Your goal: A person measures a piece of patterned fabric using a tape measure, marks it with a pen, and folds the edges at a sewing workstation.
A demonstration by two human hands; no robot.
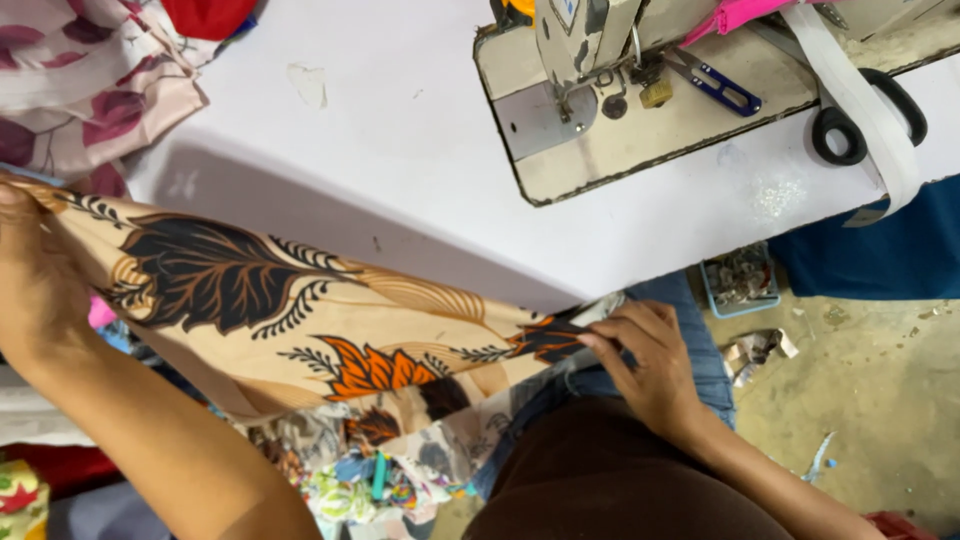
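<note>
Both hands clamp one strip of printed cloth (300,310), beige with black and orange leaf shapes, stretched taut between them. Left hand (35,280) closed on the far left end, fingers wrapped over the edge; right hand (645,365) pinches the other end by the lap, fingertips (592,342) pressed together on a dark-and-orange corner. Hands well apart, cloth spans the whole gap and hangs just off the near edge of the white table (400,150). Below the cloth, between the forearms, a heap of mixed floral scraps (370,470). Beyond the right hand on the table sits a sewing machine (600,90) on its cream base, small blue-handled snips (715,85) beside its needle area, black-handled scissors (865,125) further right under a white strap (860,100). Beyond the left hand, a pink-and-maroon floral fabric (90,90) bunched at the table corner. Right of the right hand, on the concrete floor (860,400), a small blue tray (740,280) of bits and some crumpled scraps. Person wears jeans and a brown top, seen from above.
</note>
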